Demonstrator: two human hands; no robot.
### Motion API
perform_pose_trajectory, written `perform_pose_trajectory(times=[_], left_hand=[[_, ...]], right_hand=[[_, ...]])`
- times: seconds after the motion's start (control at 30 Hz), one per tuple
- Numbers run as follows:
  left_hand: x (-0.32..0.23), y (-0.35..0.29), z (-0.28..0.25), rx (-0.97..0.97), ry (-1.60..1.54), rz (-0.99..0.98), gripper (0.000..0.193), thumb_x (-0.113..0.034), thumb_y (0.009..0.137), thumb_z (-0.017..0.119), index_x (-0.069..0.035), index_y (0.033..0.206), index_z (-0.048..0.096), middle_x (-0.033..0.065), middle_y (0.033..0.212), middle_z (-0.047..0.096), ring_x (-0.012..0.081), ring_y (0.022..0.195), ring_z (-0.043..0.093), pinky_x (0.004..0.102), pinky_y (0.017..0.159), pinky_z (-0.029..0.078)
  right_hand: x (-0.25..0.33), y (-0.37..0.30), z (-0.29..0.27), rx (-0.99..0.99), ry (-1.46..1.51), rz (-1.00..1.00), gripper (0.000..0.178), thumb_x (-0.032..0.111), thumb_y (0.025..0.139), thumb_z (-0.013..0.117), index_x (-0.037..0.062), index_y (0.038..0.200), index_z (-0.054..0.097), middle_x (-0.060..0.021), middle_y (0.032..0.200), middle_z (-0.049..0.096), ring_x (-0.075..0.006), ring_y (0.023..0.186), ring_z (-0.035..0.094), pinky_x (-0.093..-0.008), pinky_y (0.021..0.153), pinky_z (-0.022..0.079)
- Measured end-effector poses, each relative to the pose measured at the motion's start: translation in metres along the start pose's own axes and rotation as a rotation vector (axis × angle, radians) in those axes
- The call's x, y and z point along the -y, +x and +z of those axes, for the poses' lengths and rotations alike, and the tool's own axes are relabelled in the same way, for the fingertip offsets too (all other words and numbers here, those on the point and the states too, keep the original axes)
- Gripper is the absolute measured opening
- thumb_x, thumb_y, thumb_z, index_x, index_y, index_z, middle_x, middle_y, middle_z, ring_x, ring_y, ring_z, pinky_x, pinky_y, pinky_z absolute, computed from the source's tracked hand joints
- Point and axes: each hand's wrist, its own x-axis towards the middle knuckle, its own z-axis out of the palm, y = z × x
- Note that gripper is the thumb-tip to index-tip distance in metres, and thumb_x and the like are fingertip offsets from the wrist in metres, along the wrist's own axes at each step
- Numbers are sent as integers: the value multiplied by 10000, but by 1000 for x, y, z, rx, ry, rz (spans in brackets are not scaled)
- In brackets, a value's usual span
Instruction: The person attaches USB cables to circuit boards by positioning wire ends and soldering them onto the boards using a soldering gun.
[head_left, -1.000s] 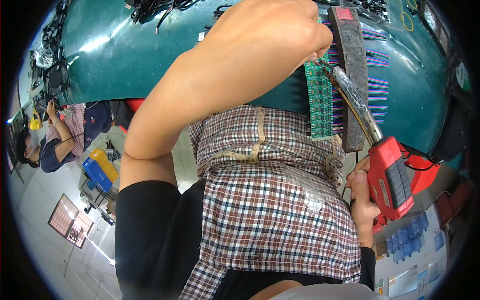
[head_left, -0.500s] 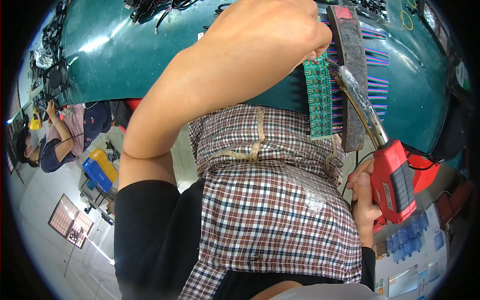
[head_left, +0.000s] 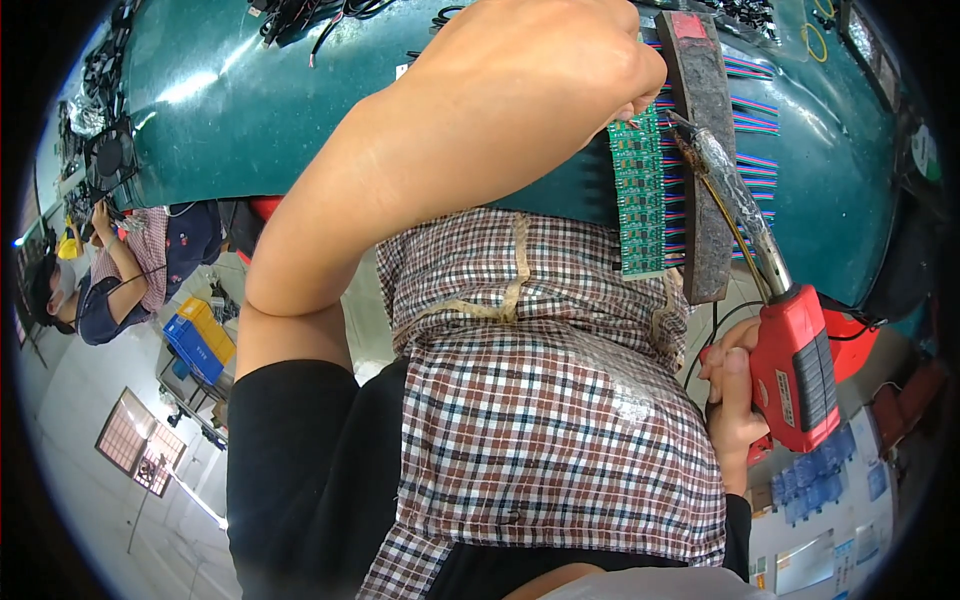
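My right hand [head_left: 735,400] grips a red soldering gun [head_left: 797,370] by its handle. The gun's long metal barrel slants up and left, and its tip is close to the right edge of a green circuit board panel [head_left: 640,215]. Over the panel's upper end bends my left hand [head_left: 585,60], fingers pinched together; what they hold is hidden behind the hand. A dark, worn bar [head_left: 708,200] lies along the panel's right side, across rows of thin multicoloured wires [head_left: 757,165] that stick out on both sides of it.
The green work surface [head_left: 230,130] carries bundles of black cables [head_left: 320,15] at the far side. A checked apron [head_left: 560,430] covers my lap below the panel. At the left, another person [head_left: 120,260] sits by the bench, near blue and yellow crates [head_left: 200,340].
The soldering gun has shifted slightly right with my right hand, and its tip has moved a little right from the panel's edge. My left hand has barely moved.
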Motion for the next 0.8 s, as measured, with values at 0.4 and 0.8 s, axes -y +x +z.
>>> perform_pose_trajectory(times=[0.4, 0.8], left_hand=[[-1, -1, 0, -31, 14, 1, 145, -139, 880, 589, -27, 790, 571, 142, 794, 533, 338, 786, 573, 430, 683, 470], [-7, -6, 5, -121, 8, 10, 143, -124, 822, 645, -29, 746, 570, 129, 757, 527, 331, 745, 575, 424, 668, 476]], right_hand=[[-4, -3, -6, 59, 6, -26, 97, 58, 930, 552, -10, 965, 492, -82, 775, 528, -65, 491, 371, -238, 518, 411], [1, -4, 0, 27, 2, 60, 120, 84, 899, 586, -12, 953, 538, -74, 738, 534, -81, 518, 417, -234, 510, 401]])
